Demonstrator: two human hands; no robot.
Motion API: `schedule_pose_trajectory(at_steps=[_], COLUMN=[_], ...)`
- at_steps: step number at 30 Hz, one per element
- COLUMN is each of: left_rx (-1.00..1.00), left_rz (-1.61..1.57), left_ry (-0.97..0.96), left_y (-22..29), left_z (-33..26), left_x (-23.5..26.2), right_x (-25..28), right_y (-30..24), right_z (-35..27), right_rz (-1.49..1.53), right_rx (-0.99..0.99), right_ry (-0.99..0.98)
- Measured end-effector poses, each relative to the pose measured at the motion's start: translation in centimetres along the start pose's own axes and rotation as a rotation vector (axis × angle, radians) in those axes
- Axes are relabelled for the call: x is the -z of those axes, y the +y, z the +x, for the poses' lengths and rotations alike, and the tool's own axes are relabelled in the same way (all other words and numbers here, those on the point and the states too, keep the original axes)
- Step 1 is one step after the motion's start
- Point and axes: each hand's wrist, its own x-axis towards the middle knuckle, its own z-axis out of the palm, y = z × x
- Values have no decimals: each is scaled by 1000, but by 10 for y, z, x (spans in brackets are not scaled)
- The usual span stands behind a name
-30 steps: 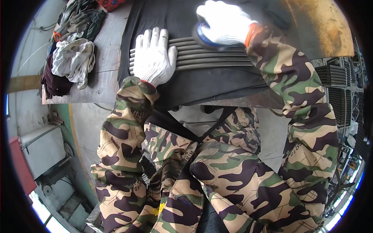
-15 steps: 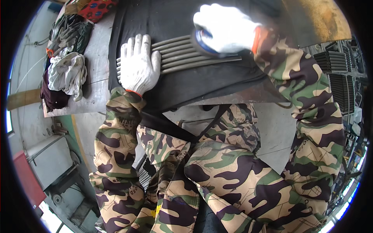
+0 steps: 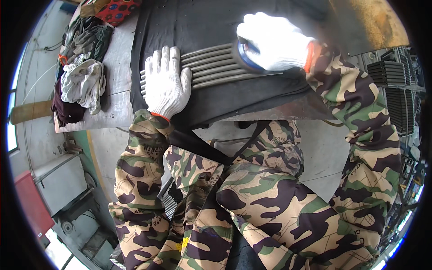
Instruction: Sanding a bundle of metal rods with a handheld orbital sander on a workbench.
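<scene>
Several thin grey metal rods lie side by side on a black cloth. My left hand, in a white knitted glove, lies flat across their left part with its fingers stretched out. Over the right part of the rods is my right hand, gloved the same way, its fingers curled round a round pad with a blue rim. The pad rests against the rods; its underside is hidden, and it is partly blurred. Some rod ends at the right are covered by the pad and hand.
Used gloves and rags are heaped on the metal table at the left. A red patterned bag sits at the far left. Off the table's right side, dark bars are stacked on a rack. A rusty sheet covers the far right.
My right hand has slid a little to the right along the rods with the pad. The left hand stays flat on the rods. The whole view has shifted slightly.
</scene>
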Motion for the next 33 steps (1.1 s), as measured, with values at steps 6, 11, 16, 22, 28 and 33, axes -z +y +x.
schedule_pose_trajectory(at_steps=[6, 11, 16, 22, 28, 33], left_rx=[-5, -6, 12, -30, 47, 32], left_rz=[-12, -44, -93, -191, -59, -46], left_ry=[42, 20, -11, -4, 16, 131], left_y=[-2, -2, 3, -9, -24, -18], left_z=[3, 5, 6, 5, 4, 11], left_x=[-8, -3, -1, 1, 7, -11], right_x=[2, 3, 5, -6, -7, -3], right_y=[8, 12, -14, -28, -45, -66], right_z=[-1, 3, 2, 34, 74, 71], right_rz=[-46, -41, 6, -3, -7, 7], right_rx=[-54, -74, 1, 15, 5, 47], right_ry=[-21, -66, -14, 15, -3, -105])
